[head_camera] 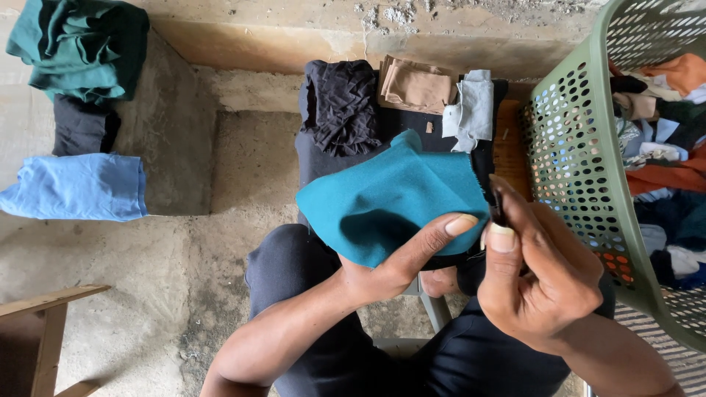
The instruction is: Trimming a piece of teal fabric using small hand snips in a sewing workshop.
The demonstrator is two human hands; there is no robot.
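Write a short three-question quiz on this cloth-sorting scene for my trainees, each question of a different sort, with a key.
1. True or false: the left hand holds the teal cloth piece.
2. On which side of the person does the green perforated laundry basket stand? A) left B) right C) behind
3. Fill in: on the concrete ledge, the folded light blue cloth lies below a dark cloth and a ______ green cloth bundle.

Key: 1 true; 2 B; 3 dark. The right hand pinches a small dark item, too hidden to identify.
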